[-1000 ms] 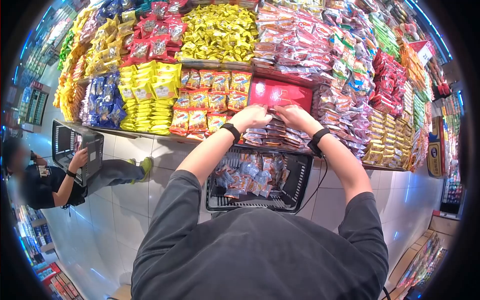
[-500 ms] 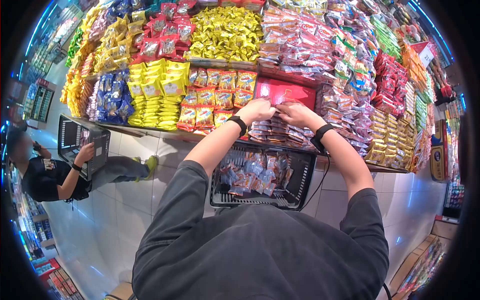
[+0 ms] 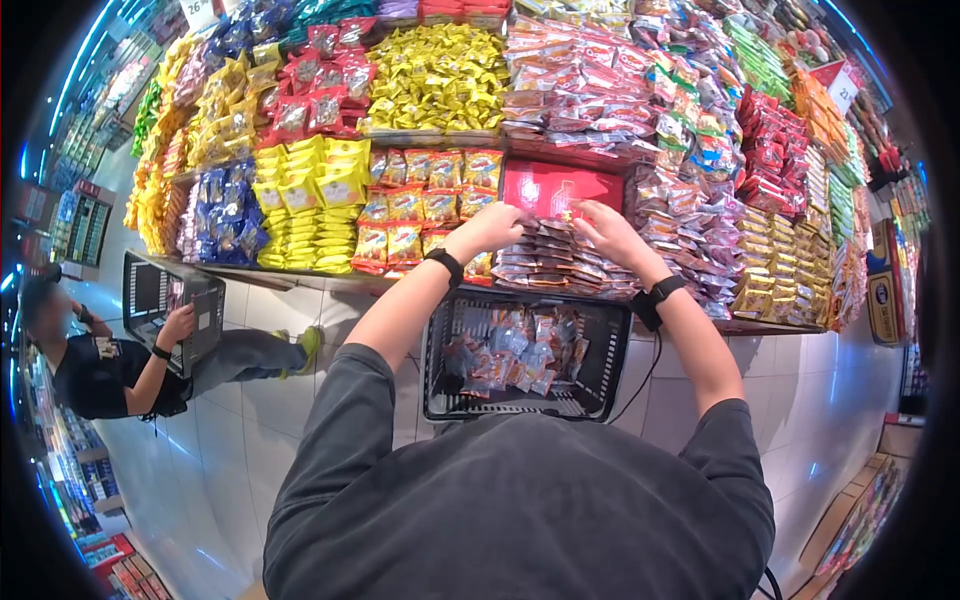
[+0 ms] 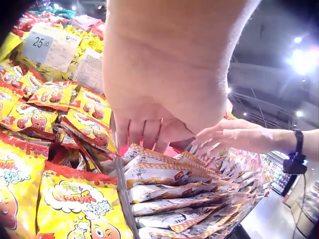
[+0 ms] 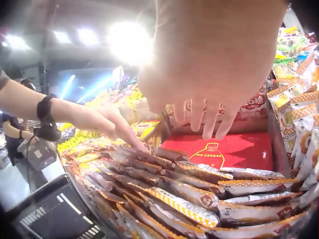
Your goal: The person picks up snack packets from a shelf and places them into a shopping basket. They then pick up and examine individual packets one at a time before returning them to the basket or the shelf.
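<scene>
Rows of snack packets (image 3: 565,260) with orange-checked edges stand packed in a bin compartment before me. My left hand (image 3: 490,228) reaches over the left back end of these rows, its fingers pointing down at the packet tops in the left wrist view; the fingertips are partly hidden behind the packets. Opposite it, my right hand (image 3: 612,238) is over the right back part, fingers (image 5: 212,119) extended and slightly spread, with nothing held between them. Behind the packets lies a red box surface (image 5: 244,152) with yellow print, right below the right fingers in the right wrist view.
Below the bin edge is a black shopping basket (image 3: 432,370) with several clear-wrapped packets inside. Yellow-and-red candy bags (image 4: 79,199) adjoin on the left, and pink-and-white packets (image 3: 690,230) on the right. Another person (image 3: 100,375) stands at left with a basket (image 3: 205,325).
My hands, earlier close together at the middle of the packets' back edge, have moved apart, left hand to the left and right hand to the right. The packet tops between them now show.
</scene>
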Demonstrator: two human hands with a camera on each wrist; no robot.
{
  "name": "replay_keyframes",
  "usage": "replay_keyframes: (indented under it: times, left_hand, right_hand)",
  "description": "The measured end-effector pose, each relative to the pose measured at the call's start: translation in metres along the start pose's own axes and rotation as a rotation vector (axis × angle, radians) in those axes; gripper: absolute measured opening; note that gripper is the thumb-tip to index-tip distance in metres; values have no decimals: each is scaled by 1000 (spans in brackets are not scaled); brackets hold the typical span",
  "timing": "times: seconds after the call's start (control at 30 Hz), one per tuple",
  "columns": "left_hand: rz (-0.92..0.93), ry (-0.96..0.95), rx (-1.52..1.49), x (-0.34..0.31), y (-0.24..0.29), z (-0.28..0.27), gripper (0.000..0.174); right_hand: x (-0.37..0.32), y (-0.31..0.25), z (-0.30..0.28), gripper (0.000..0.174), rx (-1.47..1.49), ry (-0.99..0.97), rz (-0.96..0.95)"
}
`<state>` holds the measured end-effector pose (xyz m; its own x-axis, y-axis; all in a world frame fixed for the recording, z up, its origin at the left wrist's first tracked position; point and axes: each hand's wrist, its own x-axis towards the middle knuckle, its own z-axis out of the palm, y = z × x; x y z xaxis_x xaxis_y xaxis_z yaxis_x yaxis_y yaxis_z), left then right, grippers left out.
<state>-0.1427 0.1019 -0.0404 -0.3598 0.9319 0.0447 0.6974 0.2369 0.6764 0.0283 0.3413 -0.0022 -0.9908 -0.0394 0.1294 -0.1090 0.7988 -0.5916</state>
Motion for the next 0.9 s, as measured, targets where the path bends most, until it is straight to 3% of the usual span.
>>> replay_keyframes:
  times: [0.2,0.3,0.43,0.53,0.57,0.73,0.83,0.9]
  left_hand:
    - [-8,-79,104,6,-1,1,26]
    - [45,134,79,1,1,4,25]
    - [-52,10,153,2,2,-3,42]
    - [-62,65,132,-4,5,-8,42]
    - [41,213,90,-5,-6,1,33]
    - [-10,188,53,-20,8,-11,39]
    - [-52,275,-37,-28,16,-10,37]
    - [-10,393,64,-36,21,-12,37]
  right_hand:
    - [0,7,11,40,-43,2,-43]
    - [14,14,19,23,-64,26,-111]
    - [18,14,23,17,-131,-12,-178]
    - [21,15,24,20,-135,-13,-218]
    - [22,16,25,19,-194,-1,-227]
    - [35,25,30,12,-303,22,-315]
    - [43,9,34,17,-512,176,-88]
    - [48,-10,16,18,-552,263,-121]
